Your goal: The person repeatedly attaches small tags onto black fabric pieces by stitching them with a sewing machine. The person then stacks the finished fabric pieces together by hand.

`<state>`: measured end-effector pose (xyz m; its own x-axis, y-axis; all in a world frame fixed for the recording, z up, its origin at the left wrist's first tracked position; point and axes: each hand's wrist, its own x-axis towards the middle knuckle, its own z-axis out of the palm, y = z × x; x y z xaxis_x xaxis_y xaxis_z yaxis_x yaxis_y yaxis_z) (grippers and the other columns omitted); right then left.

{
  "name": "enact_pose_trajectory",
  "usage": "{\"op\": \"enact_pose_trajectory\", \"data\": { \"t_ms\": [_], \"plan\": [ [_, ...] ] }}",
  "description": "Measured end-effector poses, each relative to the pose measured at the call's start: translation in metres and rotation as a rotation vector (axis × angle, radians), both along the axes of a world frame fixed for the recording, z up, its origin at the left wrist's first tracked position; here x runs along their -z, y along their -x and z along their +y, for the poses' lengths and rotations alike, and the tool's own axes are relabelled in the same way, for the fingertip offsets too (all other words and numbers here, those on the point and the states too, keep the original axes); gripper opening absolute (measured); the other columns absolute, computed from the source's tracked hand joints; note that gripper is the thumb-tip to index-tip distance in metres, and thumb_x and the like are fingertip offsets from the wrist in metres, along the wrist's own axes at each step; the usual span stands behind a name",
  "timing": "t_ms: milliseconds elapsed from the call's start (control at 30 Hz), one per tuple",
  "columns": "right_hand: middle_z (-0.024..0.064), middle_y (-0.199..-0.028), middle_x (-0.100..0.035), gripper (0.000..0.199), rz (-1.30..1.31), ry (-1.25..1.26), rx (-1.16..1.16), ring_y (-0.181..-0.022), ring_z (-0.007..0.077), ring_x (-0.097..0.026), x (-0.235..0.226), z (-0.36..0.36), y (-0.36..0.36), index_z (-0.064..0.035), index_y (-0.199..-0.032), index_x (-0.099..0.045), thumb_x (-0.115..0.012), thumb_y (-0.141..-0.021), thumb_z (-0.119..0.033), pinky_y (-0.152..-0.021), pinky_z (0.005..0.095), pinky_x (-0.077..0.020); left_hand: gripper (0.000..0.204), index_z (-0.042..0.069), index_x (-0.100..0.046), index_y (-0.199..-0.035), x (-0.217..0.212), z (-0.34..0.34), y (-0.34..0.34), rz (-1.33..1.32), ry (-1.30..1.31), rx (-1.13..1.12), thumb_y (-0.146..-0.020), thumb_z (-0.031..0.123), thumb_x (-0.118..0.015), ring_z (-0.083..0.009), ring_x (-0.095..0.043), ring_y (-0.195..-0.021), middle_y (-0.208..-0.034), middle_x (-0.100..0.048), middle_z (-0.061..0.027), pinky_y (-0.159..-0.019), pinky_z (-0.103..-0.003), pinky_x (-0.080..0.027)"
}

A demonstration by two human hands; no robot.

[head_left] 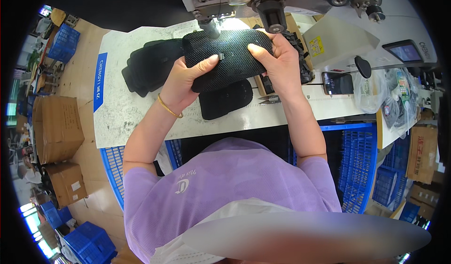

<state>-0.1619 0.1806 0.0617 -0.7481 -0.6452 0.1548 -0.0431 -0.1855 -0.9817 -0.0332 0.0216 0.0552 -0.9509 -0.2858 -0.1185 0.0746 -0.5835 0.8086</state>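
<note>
Between both hands I hold up a black mesh fabric piece (230,60), rounded at its corners, just below the needle area of a sewing machine (213,27). My left hand (190,76) grips its left side, thumb on top beside a small pale tab. My right hand (282,62) pinches the right end, thumb pressed on the mesh and fingers behind. Under the held piece, another black fabric piece (226,102) lies on the white table (263,116). A stack of dark fabric pieces (150,67) rests to the left, partly hidden by my left hand.
A cardboard box (307,60) of small black parts stands right of my right hand. Farther right lie a phone (337,83) and clear plastic bags (371,92). Blue crates (354,165) flank me below the table. Cardboard boxes (58,128) stand on the floor at left.
</note>
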Motion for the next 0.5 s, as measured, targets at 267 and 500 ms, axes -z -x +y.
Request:
{"op": "enact_pose_trajectory", "data": {
  "t_ms": [267, 500],
  "plan": [
    [-0.0017, -0.081, -0.062, 0.023, -0.035, 0.036, -0.028, -0.063, -0.0006, -0.052, 0.003, 0.000, -0.003, -0.0026, -0.108, -0.058, -0.062, -0.086, -0.008, -0.049, 0.0148, -0.0385, 0.031, -0.003, -0.058, -0.108, -0.005, 0.010, 0.010, -0.014, 0.069, -0.098, -0.079, -0.002, -0.068, -0.0202, -0.066, -0.087, -0.100, -0.065, -0.0130, -0.080, -0.033, -0.057],
    [-0.0007, -0.076, -0.060, 0.021, -0.040, -0.022, -0.037, -0.056, 0.0006, -0.050, -0.001, 0.003, -0.010, -0.0018, -0.106, -0.056, -0.061, -0.087, -0.009, -0.047, 0.0160, -0.0399, 0.029, -0.004, -0.062, -0.102, -0.007, 0.008, 0.009, -0.083, 0.064, -0.124, -0.074, -0.004, -0.070, -0.0204, -0.067, -0.085, -0.096, -0.067, -0.0143, -0.078, -0.033, -0.056]
  ]
}}
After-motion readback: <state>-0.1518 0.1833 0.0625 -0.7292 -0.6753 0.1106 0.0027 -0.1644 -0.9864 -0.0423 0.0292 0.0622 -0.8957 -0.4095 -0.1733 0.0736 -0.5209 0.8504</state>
